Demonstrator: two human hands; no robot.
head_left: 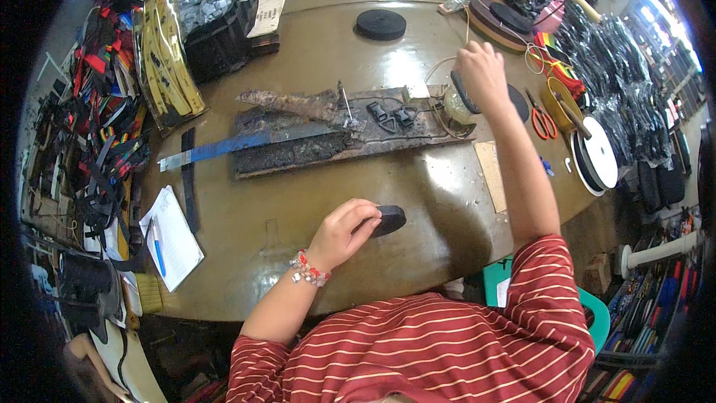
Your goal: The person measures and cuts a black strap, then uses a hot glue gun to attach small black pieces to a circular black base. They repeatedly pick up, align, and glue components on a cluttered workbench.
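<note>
- Black and round, a small coil of strap (393,222) sits at the fingertips of the left hand (343,231), near the front edge of the table.
- That hand is pinched closed on the coil's left side, thumb against fingers.
- The right hand (482,71) reaches across with fingers curled downward, beside a dark, oblong piece (462,92); I cannot tell whether it grips it.
- Smooth, glossy brown covers the table (335,183).
- Between the hands and the far edge lies a rough, blackened board (291,153), with dark buckles (388,115) on it.
- A flat blue metal strip (246,147) crosses the board's left end.
- Another black coil (380,25), wide and disc-shaped, lies flat beyond.
- Orange-handled scissors (545,124) lie right of the right forearm.
</note>
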